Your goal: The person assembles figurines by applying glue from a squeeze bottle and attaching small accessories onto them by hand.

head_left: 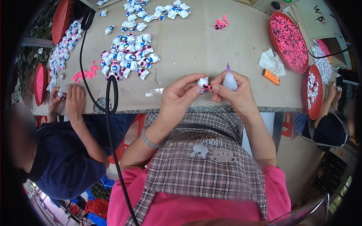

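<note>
Between the thumb and fingers of my left hand (181, 92) is a small white cat-like figurine (203, 81). My right hand (237, 92) is closed, with a small white squeeze bottle (230, 82) held in it, its purple needle tip pointing away from me. Thumb and forefinger of that same hand also pinch pink sunglasses (207, 87) with dark lenses against the figurine's front. Both hands are close together above the table's near edge. How far the sunglasses touch the figurine is too small to tell.
Many figurines (130, 52) lie left of centre, beside pink pieces (88, 72). A red tray (274, 22) of pink sunglasses, a white tissue (278, 62) and an orange lighter (271, 77) are at right. A black cable (108, 128) hangs at left. Co-workers sit on both sides.
</note>
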### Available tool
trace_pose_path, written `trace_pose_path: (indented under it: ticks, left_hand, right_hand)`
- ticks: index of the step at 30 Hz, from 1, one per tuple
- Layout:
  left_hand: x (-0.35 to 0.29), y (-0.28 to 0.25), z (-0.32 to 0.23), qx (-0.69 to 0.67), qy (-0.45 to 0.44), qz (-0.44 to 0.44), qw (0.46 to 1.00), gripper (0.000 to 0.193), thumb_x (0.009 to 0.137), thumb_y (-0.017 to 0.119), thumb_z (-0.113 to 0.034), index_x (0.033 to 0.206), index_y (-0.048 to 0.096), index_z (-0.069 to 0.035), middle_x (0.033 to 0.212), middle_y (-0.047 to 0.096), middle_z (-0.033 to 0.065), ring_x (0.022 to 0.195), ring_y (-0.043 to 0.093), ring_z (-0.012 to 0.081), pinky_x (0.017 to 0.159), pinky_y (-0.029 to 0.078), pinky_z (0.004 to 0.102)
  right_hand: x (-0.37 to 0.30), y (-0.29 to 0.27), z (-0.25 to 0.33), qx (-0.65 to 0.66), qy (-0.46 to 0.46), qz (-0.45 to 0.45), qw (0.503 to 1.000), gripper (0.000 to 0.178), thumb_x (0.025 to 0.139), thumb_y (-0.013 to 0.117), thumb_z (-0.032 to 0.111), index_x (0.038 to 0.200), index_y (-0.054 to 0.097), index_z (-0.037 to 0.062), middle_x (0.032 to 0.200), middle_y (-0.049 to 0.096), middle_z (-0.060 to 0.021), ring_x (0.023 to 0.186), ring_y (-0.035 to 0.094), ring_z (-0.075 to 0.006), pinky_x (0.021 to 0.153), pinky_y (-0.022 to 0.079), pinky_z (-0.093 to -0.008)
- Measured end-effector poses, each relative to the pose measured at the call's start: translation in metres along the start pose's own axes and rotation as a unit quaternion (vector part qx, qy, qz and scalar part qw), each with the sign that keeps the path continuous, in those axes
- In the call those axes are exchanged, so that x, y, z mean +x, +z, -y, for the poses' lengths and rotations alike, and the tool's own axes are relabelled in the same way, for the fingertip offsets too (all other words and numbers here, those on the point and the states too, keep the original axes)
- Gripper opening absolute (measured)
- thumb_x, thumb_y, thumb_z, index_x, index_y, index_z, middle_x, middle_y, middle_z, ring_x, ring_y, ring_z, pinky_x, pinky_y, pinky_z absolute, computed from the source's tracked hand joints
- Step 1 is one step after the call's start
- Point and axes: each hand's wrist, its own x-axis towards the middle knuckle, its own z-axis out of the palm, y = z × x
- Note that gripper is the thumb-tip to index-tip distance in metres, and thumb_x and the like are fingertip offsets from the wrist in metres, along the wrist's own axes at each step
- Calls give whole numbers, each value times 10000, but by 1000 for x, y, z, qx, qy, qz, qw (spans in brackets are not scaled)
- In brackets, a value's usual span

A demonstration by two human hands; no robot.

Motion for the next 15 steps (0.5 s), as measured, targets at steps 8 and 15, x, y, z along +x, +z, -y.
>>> trace_pose_path:
  ticks: [8,15]
  left_hand:
    - [-2,1,2,67,23,11,997,294,893,568,22,1187,576,28,1088,630,109,986,619,153,863,498,265]
    - [-2,6,0,96,46,22,994,295,874,592,28,1169,581,33,1105,630,128,1002,622,162,878,506,270]
  right_hand:
    - [-3,0,-5,12,41,-2,999,70,824,666,48,849,621,0,720,634,-49,597,596,-91,545,495,-227]
    - [-8,14,-3,-71,15,-63,995,69,828,653,32,838,588,13,723,630,-41,604,604,-80,527,498,-217]
